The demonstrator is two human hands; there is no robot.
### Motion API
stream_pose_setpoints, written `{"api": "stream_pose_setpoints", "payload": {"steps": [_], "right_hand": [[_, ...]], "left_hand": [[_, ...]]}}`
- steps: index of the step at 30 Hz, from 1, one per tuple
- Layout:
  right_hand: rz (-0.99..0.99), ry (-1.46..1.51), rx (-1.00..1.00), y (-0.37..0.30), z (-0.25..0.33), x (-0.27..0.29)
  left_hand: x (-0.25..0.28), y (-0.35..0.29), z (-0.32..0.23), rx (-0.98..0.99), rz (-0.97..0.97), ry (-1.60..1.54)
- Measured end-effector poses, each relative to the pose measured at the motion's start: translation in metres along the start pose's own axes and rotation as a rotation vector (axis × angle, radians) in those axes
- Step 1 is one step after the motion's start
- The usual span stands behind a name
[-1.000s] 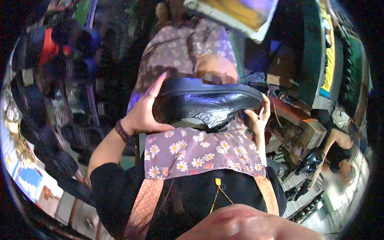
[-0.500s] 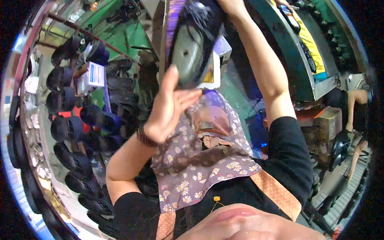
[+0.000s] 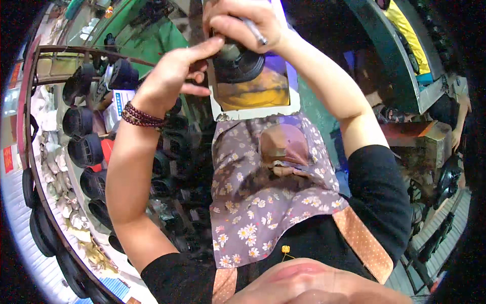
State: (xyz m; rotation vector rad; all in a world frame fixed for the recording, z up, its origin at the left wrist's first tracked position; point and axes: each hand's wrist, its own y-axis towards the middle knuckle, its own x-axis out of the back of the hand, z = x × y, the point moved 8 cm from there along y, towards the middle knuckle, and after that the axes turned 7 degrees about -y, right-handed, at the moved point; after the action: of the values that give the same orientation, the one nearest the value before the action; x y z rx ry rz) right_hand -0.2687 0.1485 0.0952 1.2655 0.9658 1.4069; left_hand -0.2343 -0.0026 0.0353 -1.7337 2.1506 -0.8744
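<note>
A black shoe (image 3: 239, 67) is under my hands at the top middle, its rounded dark end toward me; the rest is covered by my right hand. My right hand (image 3: 248, 23) is closed over the shoe, with a slim silver pen (image 3: 254, 32) sticking out between its fingers. From the left, my left hand (image 3: 174, 71) reaches the shoe's side. Its thumb presses at the shoe's edge by the right hand, and its fingers bend below, partly apart. The shoe is above a white-edged work board (image 3: 253, 112) with a worn yellow and purple surface.
On the left, a rack holds several black shoes (image 3: 83, 150), with a white-and-blue box (image 3: 121, 109) among them. To the right runs a conveyor bench (image 3: 405, 86) with yellow cloth (image 3: 407, 35). A carton (image 3: 422, 147) stands below it. Another person's arm (image 3: 459, 124) shows at the far right.
The shoe has turned from its pale insole side and come down onto the board area. My left hand has moved up to its edge. My right hand now shows the pen.
</note>
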Motion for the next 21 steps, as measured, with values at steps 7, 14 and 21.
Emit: {"api": "stream_pose_setpoints", "payload": {"steps": [7,14,21], "right_hand": [[-0.061,-0.103,-0.072,-0.012,0.014,0.011],[0.122,-0.578,-0.827,-0.097,0.085,0.009],[0.202,-0.529,-0.902,-0.097,0.068,0.021]], "left_hand": [[0.003,-0.008,0.003,-0.119,-0.062,0.033],[0.010,-0.021,0.053,-0.556,-0.672,-0.296],[-0.014,-0.010,0.082,-0.765,-0.786,-0.100]]}}
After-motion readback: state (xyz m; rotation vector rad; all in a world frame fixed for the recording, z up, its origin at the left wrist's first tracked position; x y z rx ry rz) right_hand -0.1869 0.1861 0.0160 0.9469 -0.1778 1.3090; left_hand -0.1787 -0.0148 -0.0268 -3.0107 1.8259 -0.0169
